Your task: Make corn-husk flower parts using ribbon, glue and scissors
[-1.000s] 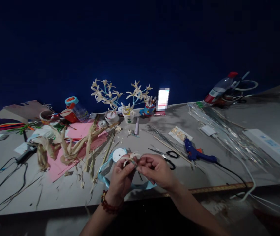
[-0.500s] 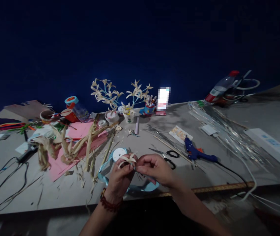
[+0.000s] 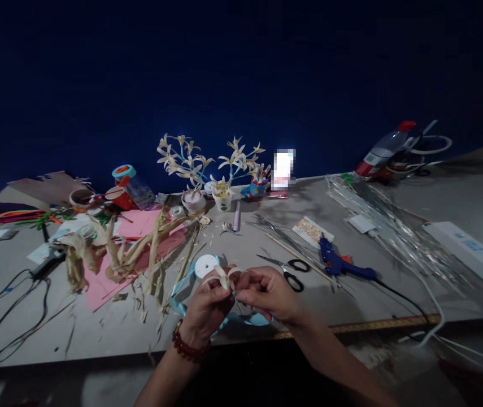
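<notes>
Between the fingertips of my left hand (image 3: 210, 302) is a small pale husk flower (image 3: 223, 277), its petals curving outward. My right hand (image 3: 266, 294) pinches at the flower's base, where a bit of light blue shows; whether that is ribbon or a wrapped stem I cannot make out. Both hands meet just above the table's front edge. Light blue ribbon (image 3: 177, 299) loops around and behind my left hand, beside a white ribbon spool (image 3: 206, 265). Black-handled scissors (image 3: 294, 272) lie partly open to the right of my right hand.
A blue glue gun (image 3: 345, 265) lies right of the scissors, its cord running to the front edge. Dried corn husks (image 3: 114, 254) cover pink paper (image 3: 95, 291) at left. Two flower arrangements (image 3: 182, 161) stand at the back. Wire bundles (image 3: 397, 226) and a power strip (image 3: 465, 249) lie right.
The flower has turned in my left fingers, so its petals now point more upward and spread to both sides. My right hand's fingers have shifted slightly at its base.
</notes>
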A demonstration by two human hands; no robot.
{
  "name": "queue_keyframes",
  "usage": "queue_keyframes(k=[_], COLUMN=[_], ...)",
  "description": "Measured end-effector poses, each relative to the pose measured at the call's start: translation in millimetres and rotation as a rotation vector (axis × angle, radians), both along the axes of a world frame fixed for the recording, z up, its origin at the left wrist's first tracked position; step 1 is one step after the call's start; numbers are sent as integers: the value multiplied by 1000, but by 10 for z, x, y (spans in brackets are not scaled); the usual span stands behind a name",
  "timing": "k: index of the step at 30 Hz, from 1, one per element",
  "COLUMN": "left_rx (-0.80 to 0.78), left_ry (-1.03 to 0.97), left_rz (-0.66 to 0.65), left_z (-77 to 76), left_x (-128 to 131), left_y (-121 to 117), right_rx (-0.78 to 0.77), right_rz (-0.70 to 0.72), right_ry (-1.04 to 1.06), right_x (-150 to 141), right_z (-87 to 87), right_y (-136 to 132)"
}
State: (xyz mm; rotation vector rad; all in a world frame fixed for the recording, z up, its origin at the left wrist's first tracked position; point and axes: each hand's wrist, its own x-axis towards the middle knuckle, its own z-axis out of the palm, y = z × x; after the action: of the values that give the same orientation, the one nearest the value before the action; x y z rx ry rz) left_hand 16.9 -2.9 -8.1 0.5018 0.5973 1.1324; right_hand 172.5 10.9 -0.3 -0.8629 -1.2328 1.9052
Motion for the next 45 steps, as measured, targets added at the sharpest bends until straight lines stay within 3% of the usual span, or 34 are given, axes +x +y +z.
queue_keyframes(k=[8, 15, 20, 25, 28, 33, 37, 45], left_rx=[41, 125, 67, 40, 31, 126, 141, 90], left_ry=[213, 303, 252, 133, 123, 288, 399, 361], left_rz=[356, 272, 292, 156, 142, 306, 364, 340], left_z=[-108, -29, -54, -40, -48, -119, -163, -137], left_x=[19, -17, -25, -43, -31, 6, -5, -22], left_y=[-60, -52, -55, -28, -10, -22, -36, -43], right_rx=[247, 139, -22, -42, 36, 279, 426, 37], right_rz=[-190, -34, -70, -45, -62, -173, -239, -52], right_ry=[-219, -144, -30, 43, 2, -218, -292, -88], right_x=[-14, 53, 15, -20, -13, -5, -21, 35], right_z=[27, 8, 13, 26, 11, 55, 108, -14], right_y=[-71, 20, 53, 50, 39, -15, -26, 67])
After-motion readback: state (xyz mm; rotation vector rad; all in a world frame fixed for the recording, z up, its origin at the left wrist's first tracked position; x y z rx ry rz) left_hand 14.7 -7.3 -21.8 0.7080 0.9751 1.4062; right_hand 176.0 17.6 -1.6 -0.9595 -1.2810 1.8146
